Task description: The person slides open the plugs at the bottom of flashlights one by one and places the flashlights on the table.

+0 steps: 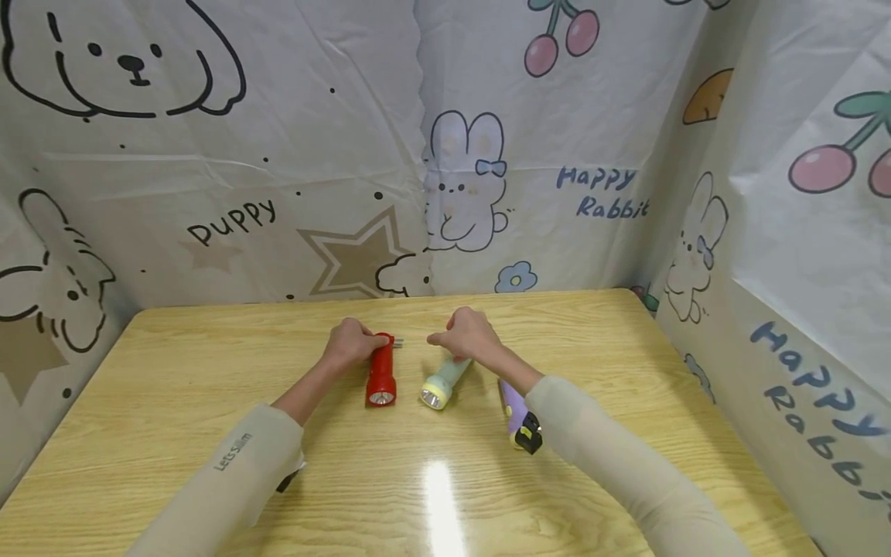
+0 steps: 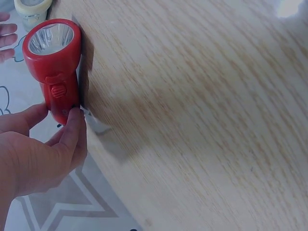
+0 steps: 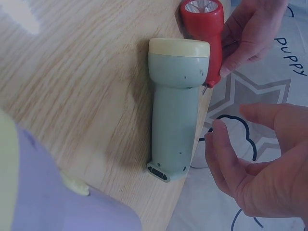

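A red flashlight (image 1: 381, 375) lies on the wooden table, its lens toward the near side and metal prongs (image 1: 398, 343) sticking out at its tail. My left hand (image 1: 348, 341) pinches that tail end between thumb and fingers, as the left wrist view shows. To its right lies a pale green flashlight (image 3: 175, 110) with a cream head. My right hand (image 1: 469, 334) is just beyond its tail; in the right wrist view thumb and fingers are apart, loosely bent, with nothing between them. A purple flashlight (image 1: 515, 410) lies farther right, partly hidden by my right forearm.
A small dark object (image 1: 286, 481) shows partly from under my left sleeve. The wooden table (image 1: 174, 363) ends at a printed cloth (image 1: 278, 155) that stands behind it and along the right side. Light glares off the tabletop near the front.
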`<action>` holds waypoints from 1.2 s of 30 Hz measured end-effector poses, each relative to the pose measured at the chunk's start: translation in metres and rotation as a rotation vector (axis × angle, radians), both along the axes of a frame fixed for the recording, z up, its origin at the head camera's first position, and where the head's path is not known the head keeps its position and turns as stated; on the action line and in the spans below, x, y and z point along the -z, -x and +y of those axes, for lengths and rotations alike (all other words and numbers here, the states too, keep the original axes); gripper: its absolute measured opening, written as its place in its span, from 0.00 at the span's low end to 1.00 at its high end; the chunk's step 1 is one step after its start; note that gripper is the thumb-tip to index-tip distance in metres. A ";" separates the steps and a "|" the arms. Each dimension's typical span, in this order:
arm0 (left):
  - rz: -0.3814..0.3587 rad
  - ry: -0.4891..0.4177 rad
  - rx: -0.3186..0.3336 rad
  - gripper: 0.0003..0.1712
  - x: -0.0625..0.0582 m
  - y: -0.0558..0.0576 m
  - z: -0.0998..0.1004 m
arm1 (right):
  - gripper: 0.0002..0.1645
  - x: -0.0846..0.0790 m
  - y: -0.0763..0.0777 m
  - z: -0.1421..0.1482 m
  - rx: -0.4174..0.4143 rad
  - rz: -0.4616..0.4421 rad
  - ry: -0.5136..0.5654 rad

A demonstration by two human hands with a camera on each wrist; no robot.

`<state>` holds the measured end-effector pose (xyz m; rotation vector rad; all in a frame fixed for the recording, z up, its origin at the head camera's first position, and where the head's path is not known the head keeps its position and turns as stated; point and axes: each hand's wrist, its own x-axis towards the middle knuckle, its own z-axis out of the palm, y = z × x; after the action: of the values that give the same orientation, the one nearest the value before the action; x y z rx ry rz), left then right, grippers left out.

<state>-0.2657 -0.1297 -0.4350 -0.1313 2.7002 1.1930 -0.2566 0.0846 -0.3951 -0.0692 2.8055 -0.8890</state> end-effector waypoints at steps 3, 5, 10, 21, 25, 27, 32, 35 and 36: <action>0.002 0.001 0.005 0.18 0.000 0.000 0.000 | 0.35 0.000 -0.001 0.002 -0.005 -0.007 -0.002; 0.003 0.004 0.008 0.18 0.000 0.000 0.000 | 0.35 0.000 -0.002 0.003 -0.006 -0.009 -0.001; 0.000 0.001 0.011 0.19 0.001 0.001 0.000 | 0.33 0.002 -0.003 0.008 -0.005 0.003 -0.020; -0.003 0.001 0.025 0.17 0.001 0.002 0.000 | 0.30 0.004 -0.004 0.018 0.018 0.002 0.001; 0.007 0.010 0.026 0.17 0.000 0.003 0.000 | 0.27 0.004 -0.005 0.020 0.018 -0.004 -0.032; 0.008 0.010 0.027 0.18 0.000 0.003 -0.001 | 0.27 0.004 -0.005 0.021 0.019 -0.014 -0.043; 0.017 0.015 0.026 0.18 -0.001 0.001 0.000 | 0.27 0.004 -0.007 0.022 0.022 -0.042 -0.062; 0.021 0.017 0.028 0.18 -0.001 0.001 0.001 | 0.27 0.004 -0.007 0.023 0.026 -0.048 -0.077; 0.022 0.016 0.030 0.18 -0.001 0.001 0.001 | 0.28 0.005 -0.007 0.023 0.028 -0.050 -0.081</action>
<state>-0.2666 -0.1285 -0.4345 -0.0798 2.7213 1.1713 -0.2497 0.1080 -0.3997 0.0037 2.7984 -0.7714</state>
